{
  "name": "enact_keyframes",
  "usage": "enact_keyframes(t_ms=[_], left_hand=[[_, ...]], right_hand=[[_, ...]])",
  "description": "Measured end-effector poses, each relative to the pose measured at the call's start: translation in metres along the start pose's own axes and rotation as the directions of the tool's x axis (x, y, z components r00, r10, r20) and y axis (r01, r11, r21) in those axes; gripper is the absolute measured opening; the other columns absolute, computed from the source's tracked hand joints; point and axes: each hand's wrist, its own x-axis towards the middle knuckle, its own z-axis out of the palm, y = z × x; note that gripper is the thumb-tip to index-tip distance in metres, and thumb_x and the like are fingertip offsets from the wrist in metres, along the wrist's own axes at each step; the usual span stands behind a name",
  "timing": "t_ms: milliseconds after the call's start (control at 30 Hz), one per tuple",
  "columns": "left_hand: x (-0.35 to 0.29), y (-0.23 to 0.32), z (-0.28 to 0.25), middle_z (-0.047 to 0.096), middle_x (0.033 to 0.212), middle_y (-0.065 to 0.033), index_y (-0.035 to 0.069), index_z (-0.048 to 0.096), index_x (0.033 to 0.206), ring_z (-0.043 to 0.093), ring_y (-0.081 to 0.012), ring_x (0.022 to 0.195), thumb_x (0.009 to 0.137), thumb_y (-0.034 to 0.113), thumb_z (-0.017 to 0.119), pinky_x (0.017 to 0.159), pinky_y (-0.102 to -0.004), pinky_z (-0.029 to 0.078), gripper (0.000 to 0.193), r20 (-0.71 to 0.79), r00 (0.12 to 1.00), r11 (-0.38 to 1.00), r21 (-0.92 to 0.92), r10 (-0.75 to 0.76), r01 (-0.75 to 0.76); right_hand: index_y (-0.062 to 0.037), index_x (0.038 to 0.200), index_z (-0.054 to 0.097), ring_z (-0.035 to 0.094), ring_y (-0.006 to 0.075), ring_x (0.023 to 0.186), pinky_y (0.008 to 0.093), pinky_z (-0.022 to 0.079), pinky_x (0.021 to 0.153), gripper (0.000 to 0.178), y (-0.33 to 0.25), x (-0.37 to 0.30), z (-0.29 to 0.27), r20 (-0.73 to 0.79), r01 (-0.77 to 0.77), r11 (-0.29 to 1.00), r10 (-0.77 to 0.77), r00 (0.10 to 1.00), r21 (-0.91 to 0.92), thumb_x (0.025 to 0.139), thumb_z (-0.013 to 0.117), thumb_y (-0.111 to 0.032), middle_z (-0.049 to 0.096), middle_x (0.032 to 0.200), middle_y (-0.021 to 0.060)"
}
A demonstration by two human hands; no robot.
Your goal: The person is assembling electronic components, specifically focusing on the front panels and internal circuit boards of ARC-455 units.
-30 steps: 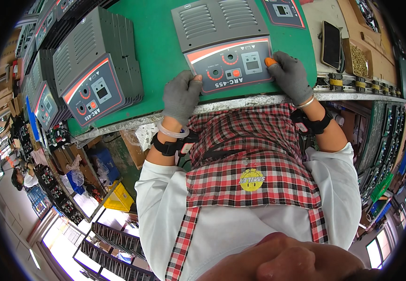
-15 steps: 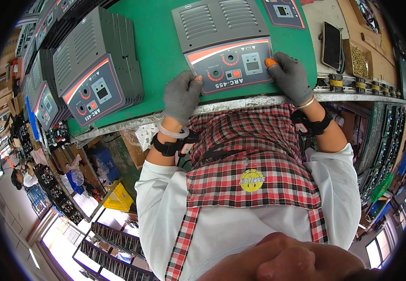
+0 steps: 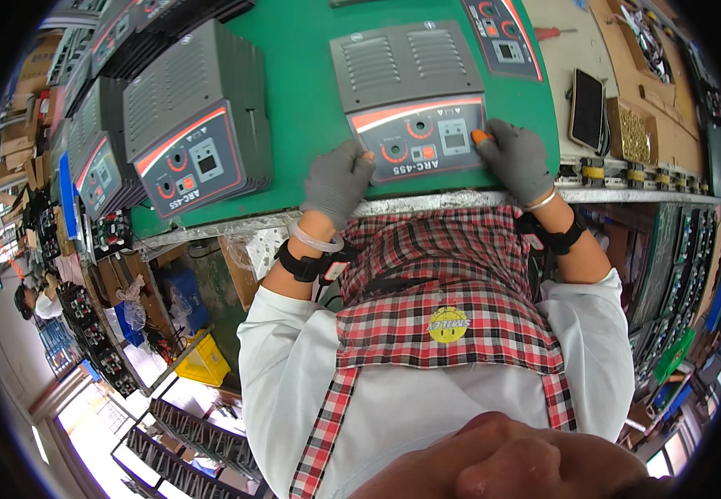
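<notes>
Both grips are closed on one piece: the gloved left hand [image 3: 337,183], its bare thumb tip [image 3: 368,155] against the front's left edge, and the gloved right hand [image 3: 517,165], its orange-covered thumb tip [image 3: 481,136] at the right edge, together grasp a dark grey metal cover [image 3: 408,83] with louvred vents and a red-and-white-striped control face. How far the fingers reach underneath is hidden. The cover is at the upper centre of the frame, over a green-topped desk [image 3: 302,83], its lower edge near the worn metal rim [image 3: 435,201]; whether its underside is fully supported cannot be told. An uneven pull by either hand could, I judge, twist the cover and scrape its printed face along that rim, and smooth painted metal might slide in knitted gloves. A thin sheet edge could also nick the bare thumb tip. Just beyond the right side, at the upper right, lies a similar dark control panel [image 3: 506,41], which a sideways swing might knock. At the upper left stands a tight stack of nested grey covers [image 3: 190,116]; farther right are a black phone [image 3: 587,108] and a cardboard box of small brass-coloured parts [image 3: 633,133], likely to scatter if bumped.
</notes>
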Motion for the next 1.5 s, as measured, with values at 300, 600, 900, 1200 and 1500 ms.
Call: enact_keyframes(t_ms=[300,600,900,1200,1500], left_hand=[[-0.001,0.033,-0.024,0.059,0.079,-0.0142,0.006,0.055,0.09,0.056,-0.0351,0.073,0.079,0.039,0.049,0.066,-0.0395,0.044,0.035,0.106,0.925,0.831,0.485,-0.364,0.271],[-0.021,0.009,-0.006,0.054,0.092,-0.0156,0.001,0.047,0.107,0.055,-0.0309,0.077,0.075,0.029,0.056,0.068,-0.0353,0.044,0.043,-0.336,0.942,0.772,-0.593,0.019,-0.227],[-0.054,-0.028,-0.137,0.05,0.105,-0.0147,0.004,0.052,0.104,0.053,-0.0298,0.089,0.072,0.03,0.057,0.074,-0.0357,0.043,0.041,-0.885,0.408,0.969,0.162,0.226,-0.185],[-0.021,-0.121,-0.162,0.053,0.106,-0.0186,0.005,0.048,0.114,0.052,-0.0319,0.096,0.077,0.027,0.052,0.08,-0.0351,0.041,0.043,-0.821,0.549,0.988,-0.136,-0.153,0.072],[-0.067,-0.046,-0.134,0.045,0.114,-0.0196,-0.001,0.042,0.112,0.045,-0.036,0.104,0.081,0.018,0.05,0.084,-0.0402,0.039,0.037,-0.877,0.267,0.916,0.392,0.399,-0.079]], right_hand=[[-0.0032,0.099,0.052,0.053,0.0269,0.056,0.0363,0.041,0.054,0.045,-0.006,0.008,-0.017,0.107,-0.143,0.987,0.135,0.985,0.071,0.067,0.065,-0.032,0.052,0.059,0.0122],[0.0064,0.116,0.039,0.049,0.0084,0.05,0.0207,0.039,0.04,0.048,-0.032,-0.004,-0.019,0.244,-0.255,0.646,0.109,0.964,0.719,0.073,0.057,-0.002,0.047,0.064,0.0012],[0.0023,0.124,0.029,0.055,0.0136,0.06,0.0256,0.044,0.05,0.06,-0.171,0.04,-0.023,0.188,0.097,0.735,-0.294,0.937,0.671,0.072,0.058,-0.007,0.054,0.086,0.0096],[0.003,0.123,0.032,0.054,0.0174,0.059,0.0288,0.045,0.055,0.063,-0.209,0.09,0.036,0.178,0.328,0.876,-0.407,0.896,0.352,0.073,0.059,-0.024,0.055,0.08,0.0112],[-0.0071,0.105,0.053,0.056,0.027,0.09,0.0345,0.043,0.078,0.04,-0.074,0.186,0.015,-0.055,0.28,0.909,-0.312,0.949,-0.309,0.074,0.057,-0.032,0.058,0.093,0.0118]])
